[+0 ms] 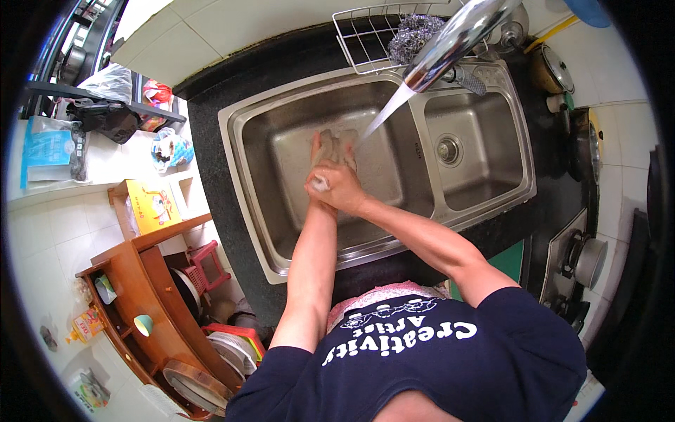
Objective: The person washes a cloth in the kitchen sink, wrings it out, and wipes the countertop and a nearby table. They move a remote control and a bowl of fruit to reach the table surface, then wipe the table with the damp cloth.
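Over the large basin of the stainless-steel sink [253,174], my two hands are together around a pale, wet, cloth-like piece [331,142]. My right hand [341,185] lies on top with its fingers curled, and a white bit of the piece pokes out at its thumb side. Below it, my left hand [316,145] is mostly covered, with only parts of its fingers showing beside the piece. Water runs from the chrome faucet [430,63] and slants down close to my fingertips.
Behind the sink a wire rack [364,45] holds metal scouring wool [415,38]. A small basin [477,153] with a drain adjoins at right. Pots and a gas stove [561,258] line the right side. A wooden cabinet [163,306] stands at left, below a yellow box [153,205].
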`<state>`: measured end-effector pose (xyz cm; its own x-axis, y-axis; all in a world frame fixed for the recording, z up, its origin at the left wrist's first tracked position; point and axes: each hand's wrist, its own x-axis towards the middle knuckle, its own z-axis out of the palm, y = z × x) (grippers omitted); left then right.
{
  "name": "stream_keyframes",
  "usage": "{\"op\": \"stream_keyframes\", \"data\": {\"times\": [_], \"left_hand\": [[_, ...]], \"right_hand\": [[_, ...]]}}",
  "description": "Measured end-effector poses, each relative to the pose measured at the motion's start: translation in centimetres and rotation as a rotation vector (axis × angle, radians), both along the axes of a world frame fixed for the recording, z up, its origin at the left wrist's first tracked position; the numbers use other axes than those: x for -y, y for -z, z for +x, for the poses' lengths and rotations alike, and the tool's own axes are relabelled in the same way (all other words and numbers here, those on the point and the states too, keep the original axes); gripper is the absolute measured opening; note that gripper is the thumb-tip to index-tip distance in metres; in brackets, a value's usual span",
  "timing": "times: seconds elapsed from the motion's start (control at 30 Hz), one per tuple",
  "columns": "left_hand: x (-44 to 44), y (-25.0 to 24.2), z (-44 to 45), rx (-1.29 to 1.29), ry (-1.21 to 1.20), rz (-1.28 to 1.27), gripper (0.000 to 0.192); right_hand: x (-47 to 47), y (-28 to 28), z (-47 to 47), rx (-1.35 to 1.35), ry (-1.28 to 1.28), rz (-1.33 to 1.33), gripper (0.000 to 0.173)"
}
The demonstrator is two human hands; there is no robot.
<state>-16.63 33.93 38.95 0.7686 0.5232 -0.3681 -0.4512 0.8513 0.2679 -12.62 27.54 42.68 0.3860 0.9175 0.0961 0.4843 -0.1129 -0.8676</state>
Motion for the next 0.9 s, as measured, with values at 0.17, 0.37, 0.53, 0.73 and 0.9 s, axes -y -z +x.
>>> {"op": "stream_keyframes", "data": {"times": [0.17,0.37,0.53,0.73,0.9], "left_hand": [[-0.5,0.4,1.3,-0.294,-0.072,0.015,0.035],[-0.2,-2.1,2.6,-0.555,-0.127,0.224,0.024],[-0.8,-4.6,1.9,-0.984,0.018,0.963,0.022],[0.2,-3.7,0.3,-0.881,0.109,1.27,0.021],[-0.2,-1.0,-0.9,-0.614,-0.087,0.518,0.042]], "right_hand": [[-3.7,1.5,2.1,0.2,0.112,0.044,0.019],[-6.0,3.9,8.1,0.135,0.412,-0.266,0.027],[-1.3,3.8,11.4,-0.123,0.204,-0.416,0.027],[0.2,2.7,10.6,-1.248,0.227,0.012,0.025],[-1.0,0.6,9.8,-1.057,0.278,0.082,0.021]]}}
